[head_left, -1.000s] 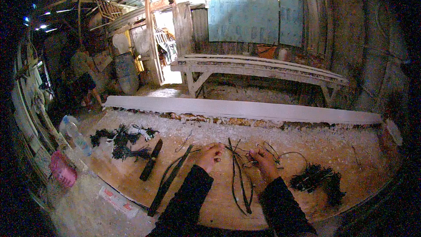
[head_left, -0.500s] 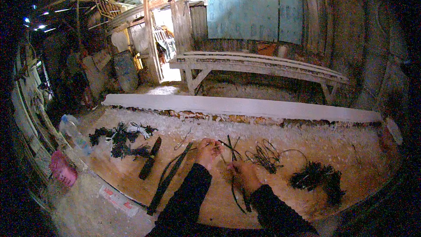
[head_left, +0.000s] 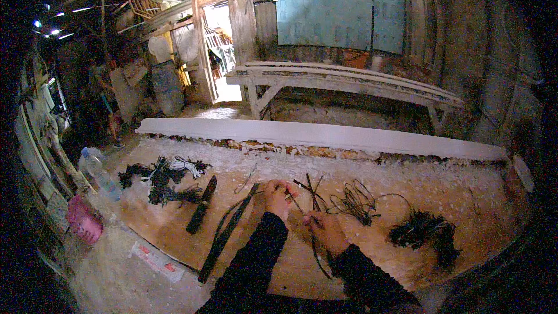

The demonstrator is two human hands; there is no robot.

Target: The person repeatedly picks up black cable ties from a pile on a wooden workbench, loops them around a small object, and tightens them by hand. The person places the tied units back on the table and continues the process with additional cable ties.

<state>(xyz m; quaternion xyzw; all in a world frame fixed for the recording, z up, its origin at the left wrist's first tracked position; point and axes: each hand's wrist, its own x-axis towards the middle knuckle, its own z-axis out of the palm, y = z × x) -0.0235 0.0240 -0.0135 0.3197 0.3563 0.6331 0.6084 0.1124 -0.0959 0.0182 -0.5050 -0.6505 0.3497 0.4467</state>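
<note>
Broadly, the plywood worktop [head_left: 174, 227] fills my view, with the long white plank [head_left: 325, 136] along its far edge. On the left of the board lie a heap of dark cord bundles [head_left: 163, 180], a flat black bar [head_left: 201, 204] and a long black strap [head_left: 224, 235]; on the right sit a loose wire tangle [head_left: 354, 203] and a dense black bundle [head_left: 424, 232].

Change noted: one second ago my right hand was over by the wire tangle; it has since come in close to the left, both now near mid-board. I judge the piece picked and now being worked.

Left hand [head_left: 278, 196]: fingers pinched shut on the upper end of a thin dark wire [head_left: 302, 206]. Right hand [head_left: 325, 229]: fingers curled narrow around the same wire lower down; its tail trails toward me.
</note>
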